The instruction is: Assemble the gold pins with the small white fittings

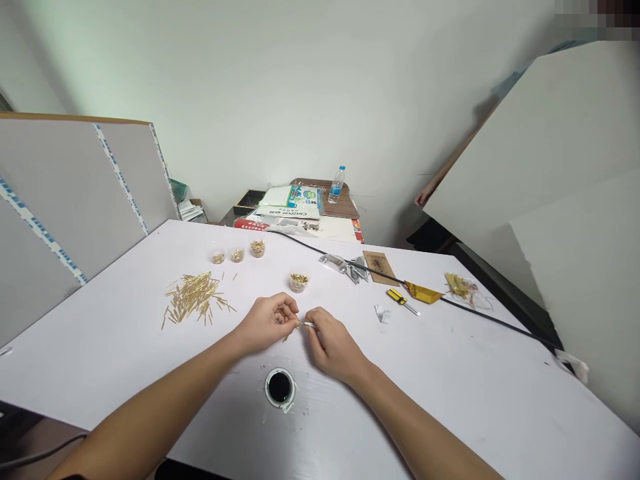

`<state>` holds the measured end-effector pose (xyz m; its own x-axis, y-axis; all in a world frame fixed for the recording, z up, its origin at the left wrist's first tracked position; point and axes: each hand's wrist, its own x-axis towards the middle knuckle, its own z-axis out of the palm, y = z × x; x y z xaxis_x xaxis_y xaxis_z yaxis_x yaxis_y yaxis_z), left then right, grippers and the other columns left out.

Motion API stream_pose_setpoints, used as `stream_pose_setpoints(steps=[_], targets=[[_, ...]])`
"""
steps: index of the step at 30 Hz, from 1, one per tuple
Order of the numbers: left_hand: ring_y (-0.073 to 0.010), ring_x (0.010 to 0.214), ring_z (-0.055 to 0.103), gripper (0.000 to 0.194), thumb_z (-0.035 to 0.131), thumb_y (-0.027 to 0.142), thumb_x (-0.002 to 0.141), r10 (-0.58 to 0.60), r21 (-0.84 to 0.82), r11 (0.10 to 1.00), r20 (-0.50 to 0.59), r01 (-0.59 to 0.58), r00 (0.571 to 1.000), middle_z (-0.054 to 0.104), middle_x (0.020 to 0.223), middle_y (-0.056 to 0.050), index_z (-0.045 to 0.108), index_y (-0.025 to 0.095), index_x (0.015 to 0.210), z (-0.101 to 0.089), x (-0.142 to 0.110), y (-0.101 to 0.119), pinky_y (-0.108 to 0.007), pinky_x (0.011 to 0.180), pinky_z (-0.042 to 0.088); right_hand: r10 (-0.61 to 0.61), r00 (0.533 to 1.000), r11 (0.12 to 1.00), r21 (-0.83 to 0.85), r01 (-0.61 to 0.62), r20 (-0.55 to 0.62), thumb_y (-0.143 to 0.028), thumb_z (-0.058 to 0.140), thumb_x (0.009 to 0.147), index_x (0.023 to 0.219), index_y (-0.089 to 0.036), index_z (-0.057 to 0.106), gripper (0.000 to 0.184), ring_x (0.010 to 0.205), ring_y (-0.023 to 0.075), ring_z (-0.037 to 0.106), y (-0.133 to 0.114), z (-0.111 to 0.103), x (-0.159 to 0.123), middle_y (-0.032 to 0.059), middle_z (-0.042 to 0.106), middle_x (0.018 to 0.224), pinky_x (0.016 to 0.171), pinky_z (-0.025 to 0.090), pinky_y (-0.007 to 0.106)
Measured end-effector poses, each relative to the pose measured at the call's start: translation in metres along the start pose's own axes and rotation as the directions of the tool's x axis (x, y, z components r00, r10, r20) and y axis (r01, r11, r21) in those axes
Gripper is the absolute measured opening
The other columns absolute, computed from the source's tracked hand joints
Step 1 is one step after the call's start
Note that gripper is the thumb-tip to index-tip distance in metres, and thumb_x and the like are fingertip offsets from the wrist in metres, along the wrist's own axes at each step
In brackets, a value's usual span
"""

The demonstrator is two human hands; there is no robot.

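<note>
Near the middle of the white table [425,387], my left hand [267,322] is pinched on a small gold-coloured pin, largely covered by the fingertips. My right hand [334,343] is closed around a thin silvery tool [311,325], whose tip points left at the pin; its full shape is hidden by the fingers. Just beyond the hands stands a clear cup [299,287] of small gold parts. A loose pile of thin gold pins [196,298] lies to the left. Below the hands is a round white-rimmed opening or pot [280,388], dark inside.
Behind the pile stand three small cups [237,255] with gold parts. A black cable [480,322] crosses the right side, near a yellow-black screwdriver [403,301], amber film [423,292] and plastic bags [463,287]. A grey partition [125,180] borders the left. Another person's hand [424,196] shows behind the right panel.
</note>
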<state>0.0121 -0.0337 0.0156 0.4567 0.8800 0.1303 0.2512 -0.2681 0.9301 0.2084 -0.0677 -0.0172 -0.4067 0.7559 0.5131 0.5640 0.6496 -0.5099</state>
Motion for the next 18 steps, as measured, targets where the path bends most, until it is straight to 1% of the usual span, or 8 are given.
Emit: stream_pose_setpoints(steps=[5,9,11,14,18], targets=[[-0.0093,0.062,0.060,0.012,0.066,0.017,0.079,0.049,0.072,0.996,0.035,-0.051,0.998,0.068,0.076,0.001,0.061,0.017,0.090,-0.0026,-0.0006,0.0008,-0.020,0.060,0.049,0.066,0.998,0.996,0.067,-0.064,-0.025,-0.017,0.041,0.097,0.096,-0.021,0.051,0.010,0.079,0.0201,0.059,-0.0025,0.0019,-0.0001,0.0067,0.062,0.089,0.072,0.048,0.034],[-0.0090,0.062,0.060,0.014,0.064,0.016,0.080,0.080,0.088,0.993,0.016,-0.081,0.997,0.068,0.078,0.001,0.062,0.017,0.094,-0.0017,-0.0001,-0.0014,-0.021,0.062,0.050,0.101,0.993,0.992,0.083,-0.096,-0.057,-0.019,0.043,0.097,0.096,-0.021,0.053,0.010,0.079,0.0197,0.059,-0.0025,0.0032,0.0008,0.0064,0.063,0.090,0.071,0.048,0.033],[-0.0093,0.063,0.059,0.017,0.063,0.014,0.080,0.107,0.130,0.986,0.005,-0.107,0.994,0.068,0.078,0.001,0.063,0.017,0.096,-0.0001,-0.0005,-0.0029,-0.021,0.062,0.050,0.119,0.991,0.989,0.093,-0.113,-0.066,-0.020,0.044,0.097,0.094,-0.021,0.053,0.010,0.079,0.0196,0.059,-0.0015,0.0043,0.0006,0.0065,0.063,0.090,0.071,0.048,0.033],[-0.0105,0.067,0.058,0.016,0.060,0.013,0.081,0.188,0.248,0.951,0.007,-0.184,0.982,0.066,0.080,0.000,0.065,0.018,0.095,0.0024,-0.0024,-0.0050,-0.022,0.065,0.050,0.146,0.987,0.985,0.104,-0.138,-0.070,-0.022,0.044,0.098,0.094,-0.021,0.055,0.011,0.081,0.0202,0.059,0.0005,0.0054,-0.0007,0.0067,0.063,0.091,0.072,0.047,0.033],[-0.0128,0.076,0.061,0.018,0.057,0.013,0.085,0.314,0.347,0.887,0.031,-0.305,0.949,0.068,0.091,-0.003,0.065,0.017,0.100,0.0037,-0.0046,-0.0090,-0.025,0.073,0.051,0.175,0.982,0.980,0.104,-0.168,-0.068,-0.025,0.045,0.099,0.095,-0.020,0.057,0.013,0.083,0.0212,0.059,0.0023,0.0058,-0.0020,0.0071,0.064,0.092,0.074,0.046,0.035]])
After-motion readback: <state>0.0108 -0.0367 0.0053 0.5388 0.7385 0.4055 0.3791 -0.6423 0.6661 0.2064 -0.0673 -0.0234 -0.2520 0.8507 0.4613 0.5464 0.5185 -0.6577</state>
